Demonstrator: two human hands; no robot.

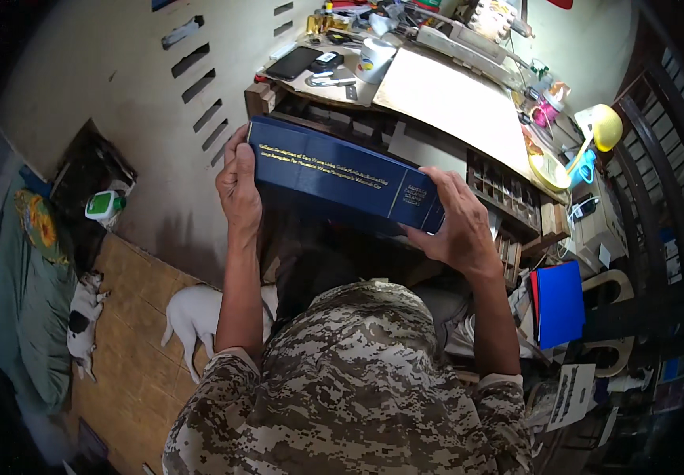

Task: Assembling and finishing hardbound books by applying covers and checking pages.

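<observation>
A thick dark blue hardbound book [330, 178] with gold lettering on its spine is held up in front of me, near the desk's front edge. Its spine faces me and slants down toward the right. At the left end, my left hand [240, 178] grips the book with the thumb along the near side. My right hand [461, 226] clasps the other end, fingers over the top and thumb below. The far sides of the book are hidden.
Beyond the book stands a desk with a bright white board [453, 107], a white mug [375, 60], a black phone [294, 63] and a yellow lamp [599, 127]. Two dogs are on the floor to the left, one lying [84, 324], one upright [195, 317]. A blue folder [560, 305] stands at right.
</observation>
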